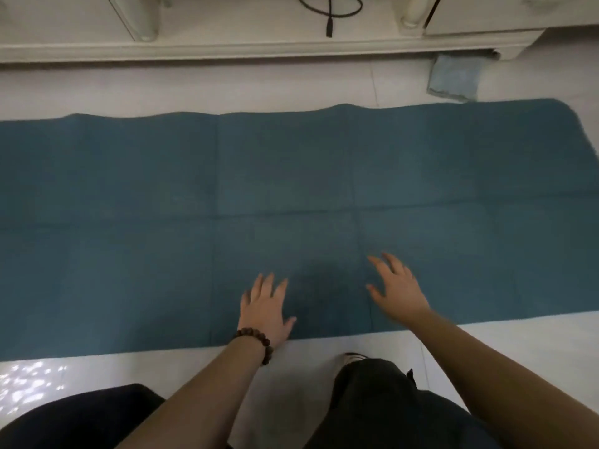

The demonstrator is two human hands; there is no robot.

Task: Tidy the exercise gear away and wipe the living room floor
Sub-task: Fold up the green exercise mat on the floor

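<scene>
A teal exercise mat (291, 176) is lying spread flat across the pale tiled floor (227, 89), running from the left edge of the view almost to the right, with fold creases dividing it into panels and its far edge rippling slightly. The person is kneeling or crouching at the mat's near edge, dark-clothed knees showing at the bottom of the view.

The left hand (267, 307) is resting palm down on the mat close to that near edge, its fingers (264, 283) spread wide and holding nothing; a bracelet of dark wooden beads (256, 341) is sitting on the wrist. The right hand (397, 283) is reaching further in over the mat, its fingers (393, 262) also splayed open and empty. It is blurred, so I cannot tell whether it is touching the mat or hovering just above.

Beyond the mat, a light blue cloth (453, 79) is lying crumpled on the floor, partly tucked beneath the base of a white cabinet (227, 48) that is running along the far side. A black cable (329, 14) is dangling in a loop against the cabinet front. Bright speckles of light are glinting on the floor at the lower left.
</scene>
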